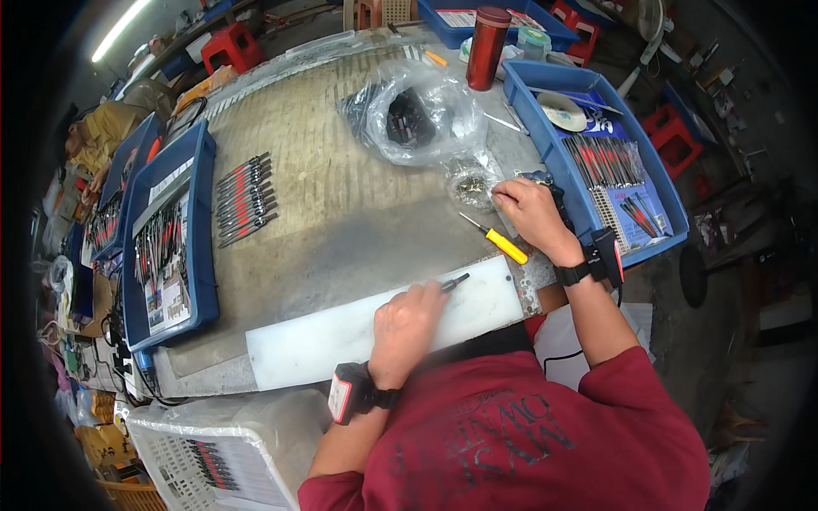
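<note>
My left hand (402,330) is closed over a white board (298,345), its fingers slightly blurred. From its fingertips sticks out a slim dark rod-shaped piece (457,282). My right hand (535,215) has its fingertips pinched together beside a small clear bag of little brassy parts (470,187); whatever is in the pinch is too small to make out. Between the bag and the board lies a screwdriver (506,245) with a yellow handle. Black-and-red pen-like tools (245,200) lie in a row on the table at the left.
A large clear bag (417,119) of dark parts sits beyond my hands. Blue trays with black-and-red tools flank the table, one on the left (204,255) and one on the right (660,243). A red flask (488,51) stands at the back. A white basket (162,443) is at lower left.
</note>
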{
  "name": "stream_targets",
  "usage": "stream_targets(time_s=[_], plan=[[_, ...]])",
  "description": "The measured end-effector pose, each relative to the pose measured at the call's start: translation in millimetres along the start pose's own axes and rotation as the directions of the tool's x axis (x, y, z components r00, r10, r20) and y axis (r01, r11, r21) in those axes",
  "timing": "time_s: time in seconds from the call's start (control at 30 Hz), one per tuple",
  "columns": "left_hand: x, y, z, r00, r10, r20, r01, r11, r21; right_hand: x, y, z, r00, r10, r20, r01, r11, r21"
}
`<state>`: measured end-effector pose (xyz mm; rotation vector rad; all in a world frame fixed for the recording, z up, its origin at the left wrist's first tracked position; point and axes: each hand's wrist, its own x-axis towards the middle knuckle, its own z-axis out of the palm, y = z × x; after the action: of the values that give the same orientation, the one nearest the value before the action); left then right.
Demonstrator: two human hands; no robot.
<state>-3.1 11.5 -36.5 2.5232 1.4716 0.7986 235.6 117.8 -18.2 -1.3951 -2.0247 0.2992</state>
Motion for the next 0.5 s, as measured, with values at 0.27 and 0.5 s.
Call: stream_targets(time_s=[0.27, 0.5], plan=[[-0.3, 0.3, 0.3, 1.0, 0.018, -0.009, -0.018, 0.999, 0.043, 18.1, 16.2, 18.3, 0.996, -0.053, 0.077, 0.064, 0.986, -0.155], [-0.6, -0.2, 1.4, 1.0, 0.008, -0.005, -0.008, 0.999, 0.037, 21.6, 24.2, 27.5, 0.992, -0.079, 0.098, 0.1, 0.967, -0.234]])
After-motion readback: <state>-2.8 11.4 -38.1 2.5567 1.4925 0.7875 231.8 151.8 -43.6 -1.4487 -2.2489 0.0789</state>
